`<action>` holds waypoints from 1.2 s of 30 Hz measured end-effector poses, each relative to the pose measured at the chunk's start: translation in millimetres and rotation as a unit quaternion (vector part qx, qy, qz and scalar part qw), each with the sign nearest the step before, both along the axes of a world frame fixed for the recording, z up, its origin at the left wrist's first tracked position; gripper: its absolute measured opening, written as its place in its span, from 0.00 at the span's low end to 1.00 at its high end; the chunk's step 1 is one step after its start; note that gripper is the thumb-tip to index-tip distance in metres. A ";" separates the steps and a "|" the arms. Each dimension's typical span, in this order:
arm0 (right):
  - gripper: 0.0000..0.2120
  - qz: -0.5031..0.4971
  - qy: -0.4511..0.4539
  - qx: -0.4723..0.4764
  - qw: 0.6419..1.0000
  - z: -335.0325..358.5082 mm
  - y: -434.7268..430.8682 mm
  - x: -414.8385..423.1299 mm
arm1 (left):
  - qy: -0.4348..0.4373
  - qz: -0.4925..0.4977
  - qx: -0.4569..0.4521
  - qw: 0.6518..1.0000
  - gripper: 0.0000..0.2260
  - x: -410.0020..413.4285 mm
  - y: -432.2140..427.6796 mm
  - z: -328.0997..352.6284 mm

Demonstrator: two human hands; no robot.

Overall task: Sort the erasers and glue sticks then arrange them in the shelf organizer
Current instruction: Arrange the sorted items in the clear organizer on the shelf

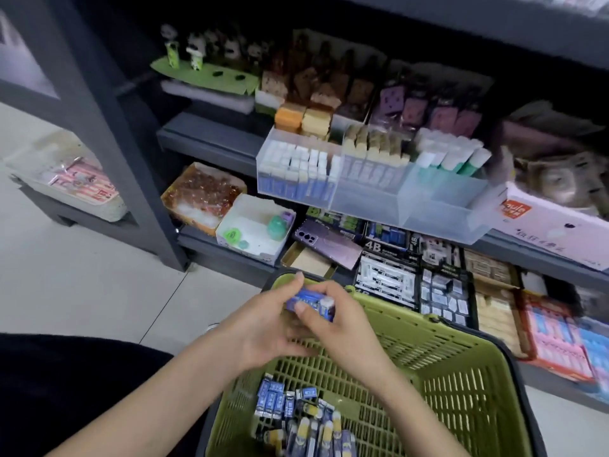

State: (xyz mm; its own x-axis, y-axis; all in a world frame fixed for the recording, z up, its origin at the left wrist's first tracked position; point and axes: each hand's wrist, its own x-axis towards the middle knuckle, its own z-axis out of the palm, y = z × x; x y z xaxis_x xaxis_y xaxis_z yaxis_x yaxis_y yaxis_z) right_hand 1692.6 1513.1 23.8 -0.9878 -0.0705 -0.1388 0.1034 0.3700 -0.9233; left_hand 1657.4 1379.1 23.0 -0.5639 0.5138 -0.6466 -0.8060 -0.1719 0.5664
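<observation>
Head view: stack (311, 303) of blue-sleeved erasers held just above the far rim of the green basket (461, 384), gripped by both hands. Left hand (260, 324) curls round the stack's left end. Right hand (346, 328) pinches the right end, thumb across the front.

Below the wrists, on the basket floor: loose erasers (280, 399) in the same blue sleeves, and beside them purple tubes (324, 435) with yellow bands, labels too blurred to read.

Beyond the basket, a clear organizer (428, 214) sits on the grey shelf (211, 140). Left compartment: blue erasers (296, 174) standing upright in rows. Middle: tan erasers (372, 153). Right: green glue sticks (451, 158), white caps up, at the back of the compartment. Tiled floor (99, 291) to the left.
</observation>
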 end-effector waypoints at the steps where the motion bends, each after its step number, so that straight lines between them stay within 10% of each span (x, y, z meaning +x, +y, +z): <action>1: 0.05 0.005 0.023 0.033 0.999 14.1 -1.3 -3.7 | -0.056 0.011 0.063 0.996 0.21 -5.5 2.2 11.8; 9: 0.15 -0.018 0.232 0.206 0.950 89.5 -4.0 -27.7 | -0.054 0.095 0.219 0.970 0.14 -35.9 7.0 87.8; 13: 0.07 -0.073 0.239 0.096 0.964 119.1 -7.9 -35.1 | -0.053 0.069 0.211 0.974 0.12 -44.1 12.5 108.8; 17: 0.22 -0.080 0.132 -0.117 0.981 138.0 -13.3 -42.5 | -0.034 0.041 0.211 0.976 0.13 -47.2 19.6 121.6; 26: 0.24 -0.123 0.083 -0.243 0.959 146.3 -5.5 -61.9 | -0.005 -0.041 0.137 0.990 0.10 -62.6 10.4 139.2; 36: 0.07 -0.045 0.169 -0.068 0.982 145.9 27.7 -76.7 | 0.068 -0.052 0.051 0.995 0.12 -86.7 -8.1 140.4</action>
